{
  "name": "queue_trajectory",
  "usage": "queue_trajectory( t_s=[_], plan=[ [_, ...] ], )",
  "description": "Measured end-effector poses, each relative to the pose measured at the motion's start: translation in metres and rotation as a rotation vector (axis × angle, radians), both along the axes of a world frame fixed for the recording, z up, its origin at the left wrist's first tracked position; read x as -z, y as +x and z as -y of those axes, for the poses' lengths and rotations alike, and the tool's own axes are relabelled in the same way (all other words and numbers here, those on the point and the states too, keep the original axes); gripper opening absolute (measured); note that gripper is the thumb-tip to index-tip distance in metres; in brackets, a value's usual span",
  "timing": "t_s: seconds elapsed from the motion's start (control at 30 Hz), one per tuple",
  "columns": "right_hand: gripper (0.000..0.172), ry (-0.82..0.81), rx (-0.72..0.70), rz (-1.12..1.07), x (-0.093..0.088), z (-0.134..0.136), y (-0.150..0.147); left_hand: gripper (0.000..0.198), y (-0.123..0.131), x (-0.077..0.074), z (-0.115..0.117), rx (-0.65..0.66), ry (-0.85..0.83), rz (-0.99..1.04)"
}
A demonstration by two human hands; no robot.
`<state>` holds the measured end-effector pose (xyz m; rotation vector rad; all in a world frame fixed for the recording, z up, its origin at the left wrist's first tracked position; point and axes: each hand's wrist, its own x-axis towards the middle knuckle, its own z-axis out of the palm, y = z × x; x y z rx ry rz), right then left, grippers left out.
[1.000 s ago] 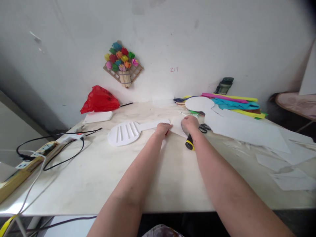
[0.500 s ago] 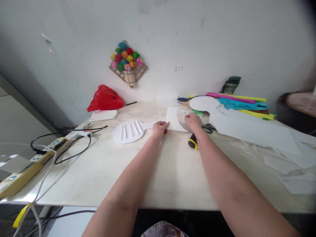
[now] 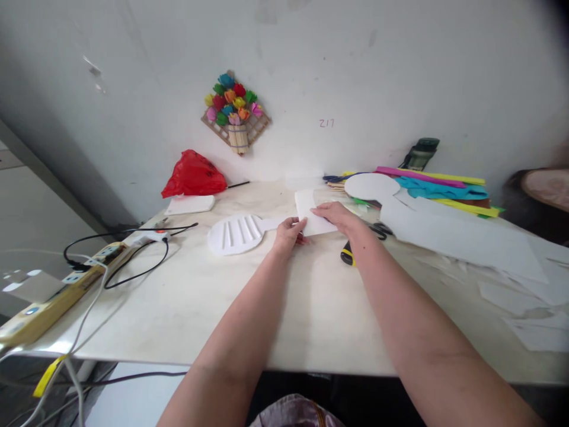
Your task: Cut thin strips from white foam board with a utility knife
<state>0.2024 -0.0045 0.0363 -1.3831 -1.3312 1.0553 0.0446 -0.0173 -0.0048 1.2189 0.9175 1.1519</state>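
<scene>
Surface (image 3: 213, 308), pale and marbled, against a grey wall (image 3: 284, 59).
White paper (image 3: 315, 225) lies central, left hand (image 3: 288, 235) clamping its edge between fingers, right hand (image 3: 338, 216) touching it, grip unclear; wall-hung holder (image 3: 238, 140) bears bright flowers (image 3: 230, 96); red bag (image 3: 193, 176) hides its contents.

On the near side of the hands (image 3: 290, 234), the desk (image 3: 324, 314) offers free passage; to their right, scissors (image 3: 383, 226) and a yellow-black tool (image 3: 347, 255) obstruct.

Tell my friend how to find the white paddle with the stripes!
Look at the marble-patterned table. Just left of the left hand lies a white paddle-shaped cutout, its handle pointing toward that hand. Unlike the plain white oval farther back, it has raised strips on its round head.
</scene>
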Motion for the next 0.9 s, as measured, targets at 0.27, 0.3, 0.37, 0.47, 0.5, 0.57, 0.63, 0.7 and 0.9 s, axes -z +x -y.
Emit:
queue_trajectory(
  t_s=[0.27, 0.3, 0.37, 0.47, 0.5, 0.57, 0.63, 0.7, 0.9],
  plan=[
    [0.012, -0.057, 0.011, -0.055, 0.002, -0.001, 0.001, 0.038, 0.000, 0.000, 0.002, -0.007, 0.046, -0.112],
    [0.012, -0.052, 0.021, -0.045, 0.002, 0.000, 0.000, 0.037, 0.000, -0.001, 0.003, -0.008, 0.051, -0.109],
    [0.013, -0.038, 0.028, -0.023, 0.001, 0.001, -0.002, 0.037, -0.001, -0.001, 0.003, -0.005, 0.050, -0.090],
    [0.013, -0.008, 0.021, 0.017, 0.002, 0.001, -0.004, 0.037, -0.001, -0.002, 0.002, 0.010, 0.032, -0.066],
    [0.013, 0.000, 0.014, 0.031, 0.002, 0.001, -0.003, 0.036, -0.001, -0.002, 0.001, 0.005, 0.031, -0.066],
    [0.013, -0.002, -0.016, 0.062, 0.001, 0.002, 0.000, 0.032, -0.001, -0.002, -0.001, -0.050, 0.039, -0.065],
    [0.014, -0.035, -0.076, 0.101, -0.001, 0.004, 0.006, 0.028, -0.001, -0.002, -0.005, -0.154, 0.046, -0.052],
    [0.017, -0.086, -0.139, 0.135, -0.003, 0.007, 0.014, 0.026, -0.001, -0.001, -0.008, -0.241, 0.053, -0.035],
    [0.022, -0.055, -0.209, 0.113, -0.001, 0.009, 0.034, 0.029, 0.002, -0.003, -0.008, -0.279, 0.052, 0.011]
  ],
)
